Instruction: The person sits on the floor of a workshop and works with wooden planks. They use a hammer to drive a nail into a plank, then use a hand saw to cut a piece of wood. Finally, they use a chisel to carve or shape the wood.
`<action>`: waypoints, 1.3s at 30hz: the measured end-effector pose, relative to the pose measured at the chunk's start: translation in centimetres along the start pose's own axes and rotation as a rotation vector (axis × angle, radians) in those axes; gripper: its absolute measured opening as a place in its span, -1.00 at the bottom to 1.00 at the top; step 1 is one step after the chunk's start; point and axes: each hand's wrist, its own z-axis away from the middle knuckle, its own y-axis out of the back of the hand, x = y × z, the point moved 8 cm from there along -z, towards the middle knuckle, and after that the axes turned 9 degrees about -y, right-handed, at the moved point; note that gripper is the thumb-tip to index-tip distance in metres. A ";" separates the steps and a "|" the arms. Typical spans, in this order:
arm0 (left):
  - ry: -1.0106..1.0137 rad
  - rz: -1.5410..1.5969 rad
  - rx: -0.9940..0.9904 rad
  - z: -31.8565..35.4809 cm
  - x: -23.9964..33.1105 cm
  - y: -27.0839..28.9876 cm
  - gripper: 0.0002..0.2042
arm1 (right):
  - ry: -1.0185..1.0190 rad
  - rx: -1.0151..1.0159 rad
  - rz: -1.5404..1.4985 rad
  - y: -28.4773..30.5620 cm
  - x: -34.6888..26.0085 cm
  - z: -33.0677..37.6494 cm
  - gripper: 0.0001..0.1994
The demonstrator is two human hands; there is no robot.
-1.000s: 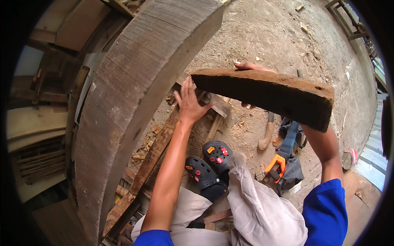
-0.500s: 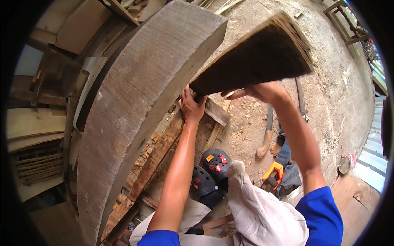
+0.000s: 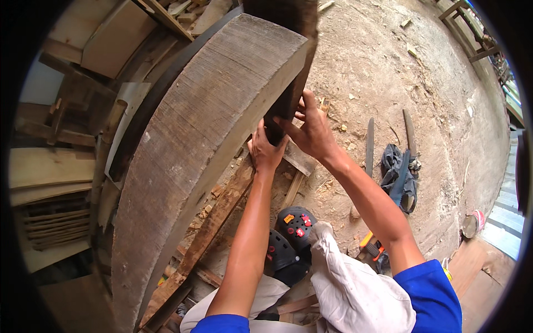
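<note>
Just past beam (image 3: 194, 122), grasping board (image 3: 300, 83) by near end with left hand (image 3: 267, 151) and right hand (image 3: 313, 131), with fingers bent against it. Swung, from jutting over floor (image 3: 361, 66) half a second ago, to lying along beam's right side and behind its far end.

Dusty floor (image 3: 366, 72), wood chips (image 3: 411, 51) | left: pale boards (image 3: 53, 166), shadowed | upper right: wooden frame (image 3: 482, 54) | right: ridged sheet (image 3: 506, 208)
</note>
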 end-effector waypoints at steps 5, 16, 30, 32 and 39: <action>-0.081 -0.070 -0.018 -0.1 0.5 -0.6 -0.09 | 0.005 0.029 0.108 0.3 0.0 1.2 -0.25; -0.030 0.026 -0.028 -0.1 0.0 -0.4 -0.11 | -0.070 -0.007 0.089 -0.1 0.1 1.4 -0.30; -0.015 -0.007 -0.006 -0.4 0.0 -0.2 -0.07 | -0.078 -0.027 0.069 -0.4 0.2 1.0 -0.29; 0.004 -0.022 -0.028 -0.4 -0.2 -0.4 -0.06 | -0.096 -0.020 0.100 -0.4 0.4 1.0 -0.30; 0.002 -0.046 -0.004 -0.6 -0.4 -0.7 -0.04 | -0.123 -0.064 0.066 -0.7 1.3 0.5 -0.39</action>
